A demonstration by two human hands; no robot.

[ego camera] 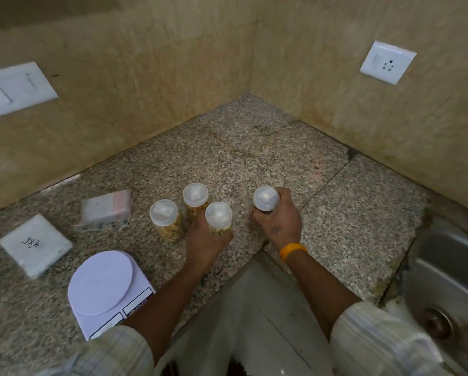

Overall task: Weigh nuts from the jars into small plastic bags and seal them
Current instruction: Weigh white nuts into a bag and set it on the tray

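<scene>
Several clear nut jars with white lids stand upright on the granite counter. My left hand grips one jar in the middle. My right hand grips another jar just to its right. Two more jars stand free at the left of my left hand. A white kitchen scale sits near the front left, its platform bare. A pack of small zip bags lies behind the scale, and a white packet marked 4x6 lies at the far left.
Tiled walls meet in a corner behind the counter. A wall socket is on the right wall and a switch plate on the left wall. A steel sink lies at the right. The counter's inner edge cuts in at bottom centre.
</scene>
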